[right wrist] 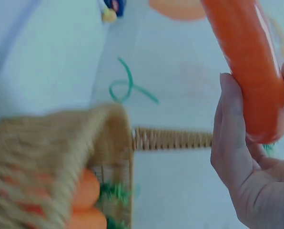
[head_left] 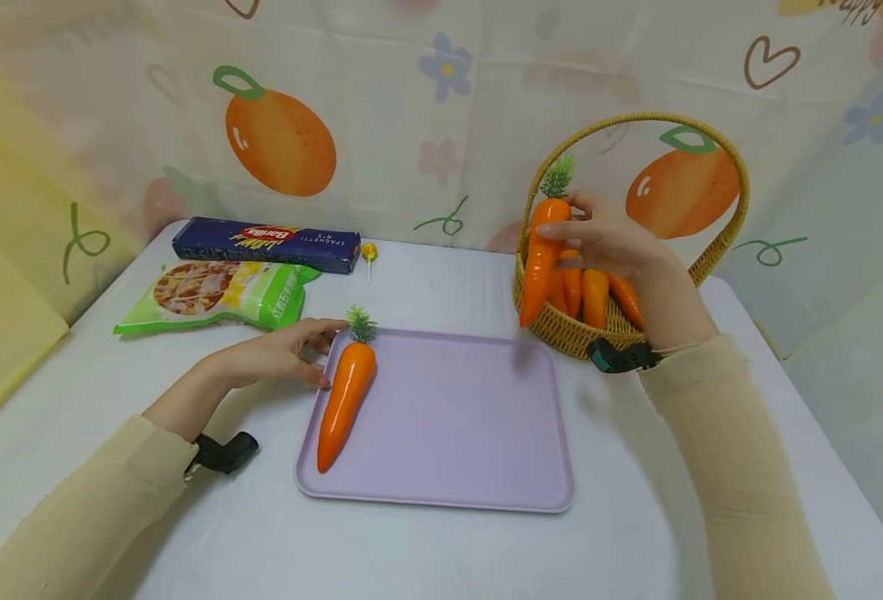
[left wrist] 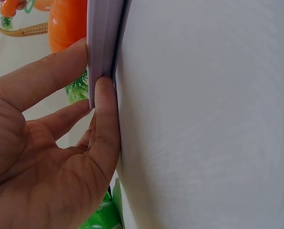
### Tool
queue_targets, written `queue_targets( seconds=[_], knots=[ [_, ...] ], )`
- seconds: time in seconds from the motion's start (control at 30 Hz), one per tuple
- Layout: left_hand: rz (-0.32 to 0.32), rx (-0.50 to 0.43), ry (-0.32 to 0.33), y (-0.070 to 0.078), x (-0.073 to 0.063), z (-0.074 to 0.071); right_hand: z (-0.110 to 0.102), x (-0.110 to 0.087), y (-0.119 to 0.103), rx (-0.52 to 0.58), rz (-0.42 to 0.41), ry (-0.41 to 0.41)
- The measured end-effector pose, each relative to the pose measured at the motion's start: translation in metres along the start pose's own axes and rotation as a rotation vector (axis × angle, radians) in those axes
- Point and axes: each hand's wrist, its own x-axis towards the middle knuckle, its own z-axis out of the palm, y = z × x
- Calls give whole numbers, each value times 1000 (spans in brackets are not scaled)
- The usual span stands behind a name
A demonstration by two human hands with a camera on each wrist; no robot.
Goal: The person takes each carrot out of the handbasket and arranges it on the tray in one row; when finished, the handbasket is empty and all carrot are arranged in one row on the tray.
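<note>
Up by the basket's rim, my right hand (head_left: 609, 237) grips an orange toy carrot (head_left: 542, 250) near its leafy top, tip hanging down. The right wrist view shows the thumb and fingers around that carrot (right wrist: 251, 67). My left hand (head_left: 279, 354) holds the left edge of a lilac tray (head_left: 456, 417); in the left wrist view, the hand (left wrist: 61, 152) has the tray's rim (left wrist: 101, 43) between thumb and fingers. Another carrot (head_left: 347, 404) lies on the tray's left side, its green top over the far rim. Several more carrots (head_left: 594, 296) sit in the wicker basket (head_left: 572, 333).
At the back left lie a dark blue spaghetti box (head_left: 268, 243) and a green food bag (head_left: 216, 296). A yellow lollipop (head_left: 368, 252) is beside the box. The basket's tall handle (head_left: 654, 117) arches above its opening. A printed cloth (head_left: 381, 108) hangs behind the table.
</note>
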Motion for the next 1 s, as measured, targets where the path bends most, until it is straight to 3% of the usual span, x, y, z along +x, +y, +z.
queue_targets(
  seconds=[0.2, 0.5, 1.0],
  knots=[
    [3, 6, -2, -1, 0, 0, 30, 4, 10, -16, 35, 24],
    [8, 21, -1, -1, 0, -1, 74, 10, 29, 64, 101, -3],
    [8, 11, 2, -3, 1, -1, 145, 6, 51, 17, 146, -118]
  ],
)
